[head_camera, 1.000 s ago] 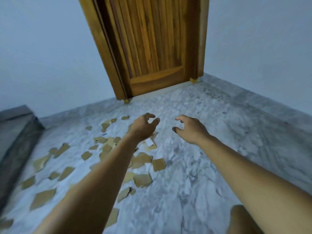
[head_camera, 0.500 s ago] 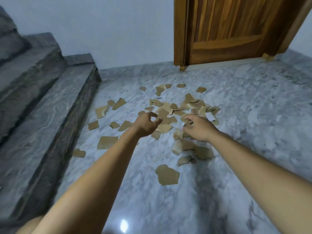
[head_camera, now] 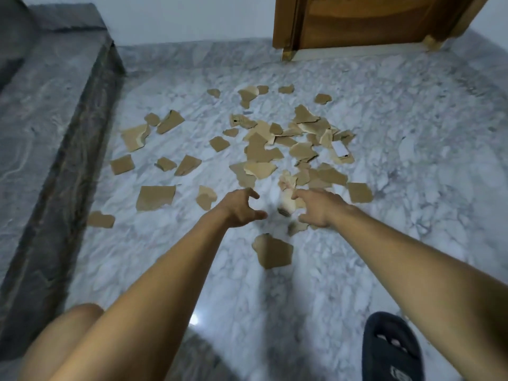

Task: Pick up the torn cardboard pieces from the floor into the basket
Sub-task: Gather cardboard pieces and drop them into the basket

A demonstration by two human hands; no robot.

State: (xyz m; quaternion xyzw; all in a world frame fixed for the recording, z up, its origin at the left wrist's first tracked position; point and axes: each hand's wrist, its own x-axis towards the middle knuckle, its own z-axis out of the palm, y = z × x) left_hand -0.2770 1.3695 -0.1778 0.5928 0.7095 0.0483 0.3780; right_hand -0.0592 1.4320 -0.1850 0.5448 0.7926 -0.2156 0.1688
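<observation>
Torn cardboard pieces point(head_camera: 258, 152) are lying scattered flat on the marble floor point(head_camera: 412, 188). Left hand point(head_camera: 239, 209) and right hand point(head_camera: 316, 209) are hovering spread and empty. Light, stiff scraps; probably best pinched at lifted edges.

A wooden door point(head_camera: 365, 20) stands at upper right. Grey stone steps point(head_camera: 41, 119) run down the left. A dark slipper point(head_camera: 390, 350) sits lower right.
</observation>
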